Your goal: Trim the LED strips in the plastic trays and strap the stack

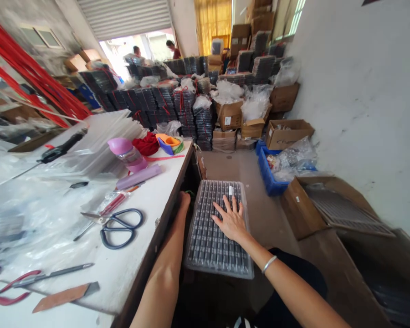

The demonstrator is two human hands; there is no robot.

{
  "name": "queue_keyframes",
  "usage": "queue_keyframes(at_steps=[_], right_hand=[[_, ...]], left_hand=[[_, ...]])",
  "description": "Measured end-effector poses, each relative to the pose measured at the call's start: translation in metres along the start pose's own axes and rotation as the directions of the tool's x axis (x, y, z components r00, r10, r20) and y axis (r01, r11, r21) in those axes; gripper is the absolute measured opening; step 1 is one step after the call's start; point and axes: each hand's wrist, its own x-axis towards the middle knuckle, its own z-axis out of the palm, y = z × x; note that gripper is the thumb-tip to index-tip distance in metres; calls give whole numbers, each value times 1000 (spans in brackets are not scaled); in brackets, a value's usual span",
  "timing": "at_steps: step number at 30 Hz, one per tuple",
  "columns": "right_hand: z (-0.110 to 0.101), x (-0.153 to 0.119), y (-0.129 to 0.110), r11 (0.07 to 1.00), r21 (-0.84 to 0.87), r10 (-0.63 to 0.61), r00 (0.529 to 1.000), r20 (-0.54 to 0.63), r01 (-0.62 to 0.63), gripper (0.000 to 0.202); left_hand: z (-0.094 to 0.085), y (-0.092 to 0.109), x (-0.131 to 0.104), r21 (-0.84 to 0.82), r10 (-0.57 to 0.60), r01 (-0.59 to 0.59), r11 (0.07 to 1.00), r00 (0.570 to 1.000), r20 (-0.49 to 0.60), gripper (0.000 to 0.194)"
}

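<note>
A clear plastic tray filled with rows of small dark pieces lies beside the table, low over the floor. My right hand rests on top of it with the palm down and the fingers spread. Just beyond the fingertips is a small white piece on the tray. My left hand reaches down between the table edge and the tray's left side. Its fingers are mostly hidden, and a bit of green shows beside them.
On the white table at left are scissors, pliers, a blade, a pink bottle and stacked clear plastic trays. At right stand a blue crate and an open cardboard box. Tied stacks fill the back.
</note>
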Motion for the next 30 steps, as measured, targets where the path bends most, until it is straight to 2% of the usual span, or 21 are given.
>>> queue_keyframes(at_steps=[3,6,8,10,13,18,21,25,30], right_hand=[[2,-2,-1,1000,15,-16,999,-46,17,53],[8,-2,1,1000,7,-27,998,-62,28,53],[12,0,3,1000,-13,-24,998,-63,23,53],[14,1,4,999,-36,-24,998,-65,21,53],[14,1,3,998,-65,-26,997,-70,22,52],[3,-4,2,998,-4,-64,993,-97,64,47],[3,-3,7,999,38,-29,997,-76,32,45],[8,1,17,996,69,61,995,-81,-55,51],[10,2,17,985,163,78,989,-129,-56,49]], left_hand=[[-10,42,-1,-61,180,-175,983,980,81,31],[-10,84,-18,-126,358,-341,932,921,155,26],[-5,102,-36,-145,431,-409,901,880,200,25],[3,108,-54,-130,463,-445,886,856,229,23],[12,91,-78,-63,456,-455,888,854,251,20],[23,22,-109,17,419,-438,899,871,258,25],[33,-11,-126,15,425,-442,897,870,251,31],[46,-27,-137,0,439,-450,893,872,216,27],[42,-29,-134,-21,433,-433,901,897,83,23]])
